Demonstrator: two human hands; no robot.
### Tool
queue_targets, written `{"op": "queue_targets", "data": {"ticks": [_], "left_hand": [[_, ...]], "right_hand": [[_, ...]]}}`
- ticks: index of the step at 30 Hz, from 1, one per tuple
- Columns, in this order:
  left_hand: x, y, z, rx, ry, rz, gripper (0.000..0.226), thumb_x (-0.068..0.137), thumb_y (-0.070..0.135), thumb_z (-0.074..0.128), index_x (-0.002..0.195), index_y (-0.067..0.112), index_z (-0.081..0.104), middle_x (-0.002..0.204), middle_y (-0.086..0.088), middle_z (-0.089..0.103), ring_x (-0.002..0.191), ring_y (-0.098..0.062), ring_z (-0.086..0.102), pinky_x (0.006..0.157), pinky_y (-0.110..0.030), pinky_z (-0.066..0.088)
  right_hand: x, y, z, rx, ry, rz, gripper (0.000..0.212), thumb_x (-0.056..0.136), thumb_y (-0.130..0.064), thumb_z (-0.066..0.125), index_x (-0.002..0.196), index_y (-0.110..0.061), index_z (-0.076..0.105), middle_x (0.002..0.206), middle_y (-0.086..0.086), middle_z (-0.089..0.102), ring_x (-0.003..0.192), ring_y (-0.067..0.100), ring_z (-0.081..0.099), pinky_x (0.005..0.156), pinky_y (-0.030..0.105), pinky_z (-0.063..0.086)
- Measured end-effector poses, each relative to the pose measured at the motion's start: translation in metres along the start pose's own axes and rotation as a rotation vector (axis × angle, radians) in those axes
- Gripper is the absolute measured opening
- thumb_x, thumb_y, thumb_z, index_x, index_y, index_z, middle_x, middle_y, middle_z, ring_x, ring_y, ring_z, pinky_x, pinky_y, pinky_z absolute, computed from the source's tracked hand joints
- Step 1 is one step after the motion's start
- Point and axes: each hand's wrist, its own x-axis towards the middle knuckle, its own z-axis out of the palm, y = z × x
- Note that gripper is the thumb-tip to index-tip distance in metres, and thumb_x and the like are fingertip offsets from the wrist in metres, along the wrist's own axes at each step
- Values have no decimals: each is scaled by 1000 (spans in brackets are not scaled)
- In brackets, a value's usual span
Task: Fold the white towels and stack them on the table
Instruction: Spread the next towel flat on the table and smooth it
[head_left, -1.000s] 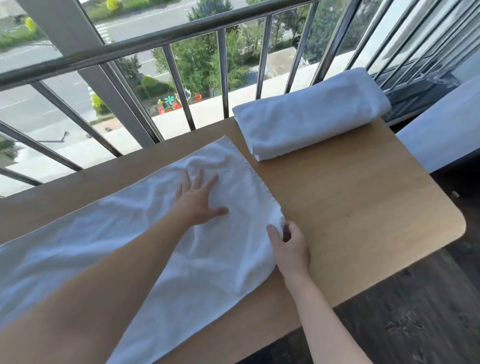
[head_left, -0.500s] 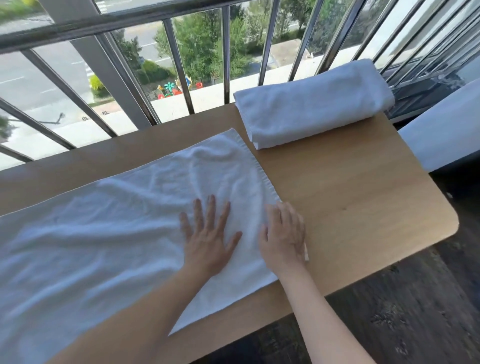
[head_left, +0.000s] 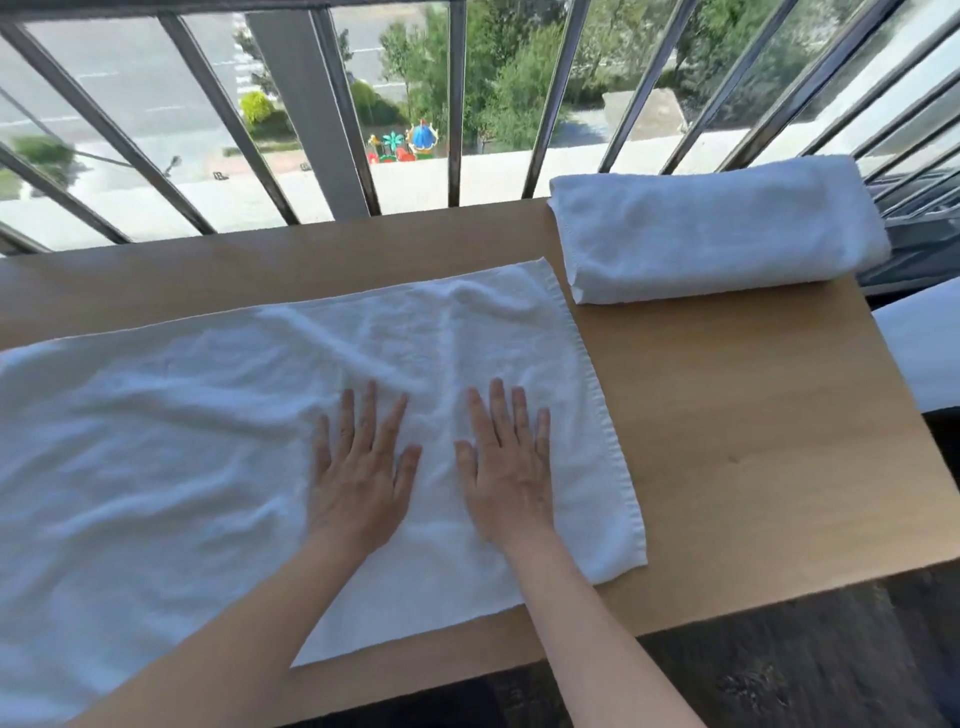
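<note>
A white towel (head_left: 171, 441) lies spread out and wrinkled across the wooden table (head_left: 753, 441), running off the left edge of view. My left hand (head_left: 361, 467) and my right hand (head_left: 506, 467) press flat on its right part, side by side, palms down with fingers apart, holding nothing. The towel's right hem lies just right of my right hand. A second white towel (head_left: 717, 228), folded into a thick bundle, rests at the table's far right corner against the railing.
A metal railing (head_left: 457, 104) with slanted bars runs right behind the table's far edge. Bare wood lies right of the spread towel. A white surface (head_left: 924, 353) sits off the table's right side. Dark flooring (head_left: 779, 670) shows below the near edge.
My right hand let go of the towel's near right corner and now lies flat on the cloth. My left hand slid nearer to me, beside it. The view shifted left.
</note>
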Motion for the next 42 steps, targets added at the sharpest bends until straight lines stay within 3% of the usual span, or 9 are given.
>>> {"op": "queue_targets", "data": {"ticks": [4, 7, 12, 17, 22, 27, 35, 40, 42], "left_hand": [[34, -2, 0, -70, 58, -64, 61, 101, 49, 17, 159, 40, 0, 168, 8, -12, 152, -12, -21, 123, -41, -13], [54, -5, 6, -30, 13, -70, 65, 98, 52, 14, 160, 37, 0, 168, 6, -12, 148, -8, -28, 122, -42, -14], [59, -8, 11, 27, 61, -47, 68, 97, 51, 23, 160, 34, 4, 169, 3, -3, 154, -16, -13, 123, -43, -10], [59, -7, 10, 37, 73, -41, 69, 96, 51, 27, 161, 32, 10, 169, 2, 2, 154, -17, -11, 124, -45, -6], [59, -5, 8, 30, 76, -43, 71, 95, 51, 29, 161, 31, 11, 169, 2, 3, 155, -18, -7, 124, -49, 1], [59, -6, 7, 36, 85, -38, 71, 94, 50, 30, 160, 29, 17, 168, -1, 10, 156, -22, 2, 124, -52, 7], [61, -6, 7, 26, 96, -34, 72, 92, 51, 28, 160, 27, 21, 168, -2, 12, 155, -24, 7, 124, -51, 5], [61, -7, 8, 1, 85, -26, 72, 93, 54, 23, 160, 29, 18, 168, -1, 10, 155, -24, 3, 124, -47, -2], [59, -8, 8, 7, 80, -24, 72, 93, 55, 20, 160, 29, 16, 169, -1, 8, 155, -23, -1, 124, -46, -4]], "right_hand": [[45, -25, 6, 71, 8, -116, 58, 105, -34, 35, 160, -26, 18, 167, 1, 6, 155, 24, -2, 124, 49, -5], [79, -11, 8, -87, -64, -206, 59, 104, -45, 32, 158, -37, 12, 168, -3, -2, 155, 23, -6, 123, 49, -6], [132, 36, -13, -192, -40, 14, 62, 101, -58, 18, 156, -45, -7, 166, -8, -19, 152, 16, -20, 121, 43, -16], [141, 38, -22, -177, 28, 180, 63, 102, -57, 17, 158, -37, -1, 167, -1, -14, 153, 22, -15, 122, 45, -12], [127, 14, -5, -186, -12, -131, 62, 101, -57, 20, 158, -41, 2, 167, -3, -10, 154, 22, -13, 123, 49, -9], [160, 40, -24, -175, -52, 142, 62, 103, -57, 15, 157, -40, -9, 167, -3, -18, 152, 18, -19, 122, 44, -13], [40, 11, 14, -102, 40, -15, 62, 102, -55, 25, 160, -36, 11, 169, 1, 2, 155, 23, -5, 124, 52, 1], [32, 65, -6, -153, 34, 350, 63, 101, -60, 12, 156, -40, -11, 167, -3, -16, 153, 19, -16, 123, 48, -9], [17, 58, -4, -124, 71, 369, 65, 102, -61, 13, 158, -37, -9, 167, -2, -16, 153, 21, -17, 122, 50, -10]]}}
